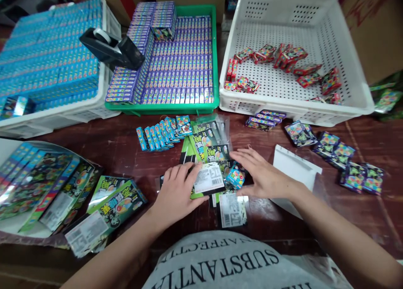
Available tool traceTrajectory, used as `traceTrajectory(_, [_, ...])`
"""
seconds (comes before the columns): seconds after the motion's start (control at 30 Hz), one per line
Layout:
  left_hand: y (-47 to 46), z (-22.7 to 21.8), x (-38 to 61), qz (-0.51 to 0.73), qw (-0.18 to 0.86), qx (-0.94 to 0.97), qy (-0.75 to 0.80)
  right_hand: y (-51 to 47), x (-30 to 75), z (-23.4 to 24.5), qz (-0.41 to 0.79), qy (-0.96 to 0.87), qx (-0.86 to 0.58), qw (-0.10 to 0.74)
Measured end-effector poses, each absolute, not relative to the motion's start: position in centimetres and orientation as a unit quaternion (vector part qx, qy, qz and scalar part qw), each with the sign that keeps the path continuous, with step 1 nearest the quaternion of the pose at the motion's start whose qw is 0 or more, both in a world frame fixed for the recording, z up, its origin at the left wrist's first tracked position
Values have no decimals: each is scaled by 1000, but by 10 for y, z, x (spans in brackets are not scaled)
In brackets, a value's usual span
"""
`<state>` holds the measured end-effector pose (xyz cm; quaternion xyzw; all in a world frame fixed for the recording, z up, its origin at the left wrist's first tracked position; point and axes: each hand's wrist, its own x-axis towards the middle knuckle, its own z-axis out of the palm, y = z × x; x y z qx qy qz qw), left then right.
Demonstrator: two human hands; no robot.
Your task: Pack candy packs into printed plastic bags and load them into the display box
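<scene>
My left hand [176, 192] lies on a clear bag with a green printed card and white barcode label [208, 178], thumb and fingers closed on its left edge. My right hand [261, 175] rests flat beside it, fingers stretched out and touching a small blue candy box [235, 176] at the bag's right end. More clear bags with cards [209, 140] lie stacked just beyond both hands. A row of small blue boxes [160, 133] stands behind them on the dark wooden table [126, 154].
A green tray [215, 62] of purple boxes sits at centre back, a black tape dispenser [110, 47] on it. A white crate [63, 112] of blue boxes is left, a white basket [296, 108] with red packets right. Filled bags [103, 213] lie left, loose purple boxes [336, 152] right.
</scene>
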<state>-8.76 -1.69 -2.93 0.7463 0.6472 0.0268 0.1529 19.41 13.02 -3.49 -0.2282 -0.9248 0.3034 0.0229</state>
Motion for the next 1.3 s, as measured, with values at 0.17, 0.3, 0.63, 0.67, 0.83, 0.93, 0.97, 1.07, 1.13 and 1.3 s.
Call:
traceTrajectory(0.17, [-18, -30, -88, 35, 151, 744, 650, 126, 188, -32, 280, -927, -241, 71])
traceTrajectory(0.3, [-15, -24, -78, 60, 177, 733, 654, 119, 182, -31, 255, -864, -320, 293])
traceTrajectory(0.63, [6, -35, -93, 25, 94, 744, 661, 121, 194, -45, 221, -941, -213, 142])
traceTrajectory(0.67, [8, -36, -97, 31, 96, 750, 653, 130, 200, -38, 203, -945, -221, 130])
traceTrajectory(0.83, [31, -20, -68, 96, 116, 777, 611, 196, 210, -24, 47, -865, -469, 171])
traceTrajectory(0.93, [55, -9, -29, 78, 147, 828, 535, 217, 203, -33, 4, -863, -489, 129])
traceTrajectory(0.97, [63, -7, -19, 62, 156, 844, 509, 218, 202, -36, 0, -866, -485, 124])
traceTrajectory(1.07, [81, -8, -2, 19, 174, 870, 461, 207, 208, -34, 27, -866, -482, 129])
traceTrajectory(1.13, [85, -12, 0, 7, 173, 868, 465, 195, 219, -24, 76, -869, -469, 138])
traceTrajectory(1.3, [79, -17, -4, 14, 119, 856, 504, 163, 229, 4, 161, -913, -369, 66])
